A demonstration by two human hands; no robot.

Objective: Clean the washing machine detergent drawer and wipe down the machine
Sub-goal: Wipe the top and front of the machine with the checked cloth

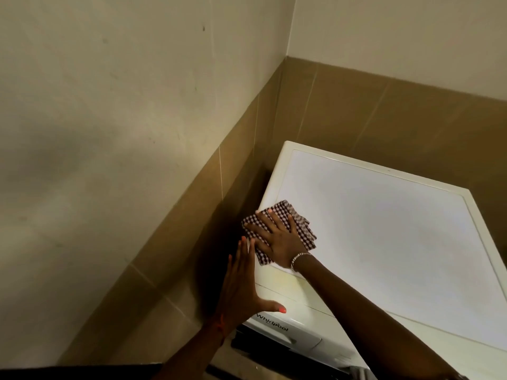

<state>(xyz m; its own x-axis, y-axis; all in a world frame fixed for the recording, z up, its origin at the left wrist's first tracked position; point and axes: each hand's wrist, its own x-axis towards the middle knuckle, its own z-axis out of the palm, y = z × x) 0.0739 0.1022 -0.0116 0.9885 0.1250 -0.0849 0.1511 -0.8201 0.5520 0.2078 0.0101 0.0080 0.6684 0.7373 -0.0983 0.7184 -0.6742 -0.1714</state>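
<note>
A white washing machine (384, 229) stands in the corner, its flat top filling the right of the view. A folded checked cloth (301, 229) lies on the top near its left edge. My right hand (277, 237) presses flat on the cloth with fingers spread; a bracelet is on that wrist. My left hand (242, 286) rests flat against the machine's left front corner, thumb on the top edge, holding nothing. The detergent drawer front (285, 331), with a brand name on it, shows below my left thumb and looks closed.
A wall with a brown tiled lower band (170, 242) runs close along the machine's left side, leaving a narrow dark gap (233, 204). Another tiled wall (384, 111) stands behind the machine. A dark edge (68, 373) crosses the bottom left.
</note>
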